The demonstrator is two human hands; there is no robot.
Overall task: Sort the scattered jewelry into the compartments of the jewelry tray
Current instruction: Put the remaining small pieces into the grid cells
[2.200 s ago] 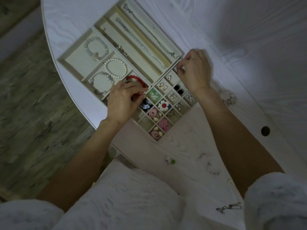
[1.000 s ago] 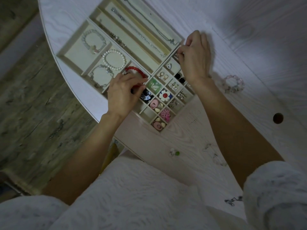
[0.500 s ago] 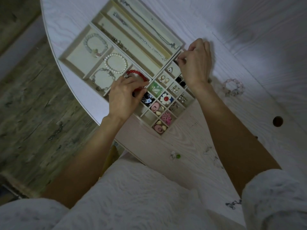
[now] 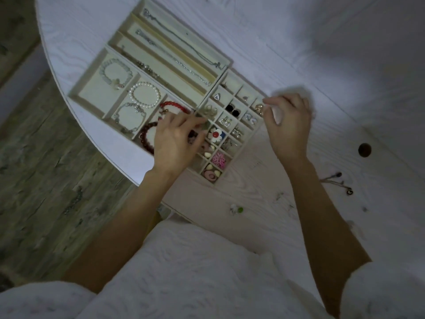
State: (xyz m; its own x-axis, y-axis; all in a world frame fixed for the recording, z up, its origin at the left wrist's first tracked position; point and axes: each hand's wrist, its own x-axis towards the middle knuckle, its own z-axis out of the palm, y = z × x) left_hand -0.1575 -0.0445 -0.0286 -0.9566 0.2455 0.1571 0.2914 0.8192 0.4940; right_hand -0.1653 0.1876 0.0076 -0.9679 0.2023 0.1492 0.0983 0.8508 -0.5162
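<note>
The beige jewelry tray (image 4: 88,72) lies at an angle on the white table. Its long slots hold chain necklaces (image 4: 184,46). The square slots hold bead and pearl bracelets (image 4: 145,94) and red bracelets (image 4: 174,105). The small cells hold earrings, a flower brooch (image 4: 216,134) and pink pieces. My left hand (image 4: 177,141) lies over the small cells beside the red bracelets, fingertips at a greenish piece; a grip cannot be made out. My right hand (image 4: 287,125) is blurred at the tray's right edge. Its fingers are curled near a gold piece (image 4: 259,108), with nothing visible in them.
Loose pieces lie on the table to the right of the tray: a small white-and-green item (image 4: 236,209), dark drop earrings (image 4: 338,181) and faint thin pieces (image 4: 281,196). A round hole (image 4: 364,149) is in the tabletop. The table's curved edge runs left of the tray, over wood floor.
My right hand has moved from the top small cell to the tray's right edge; a small dark piece now lies in that cell. My left hand shifted slightly right over the cells.
</note>
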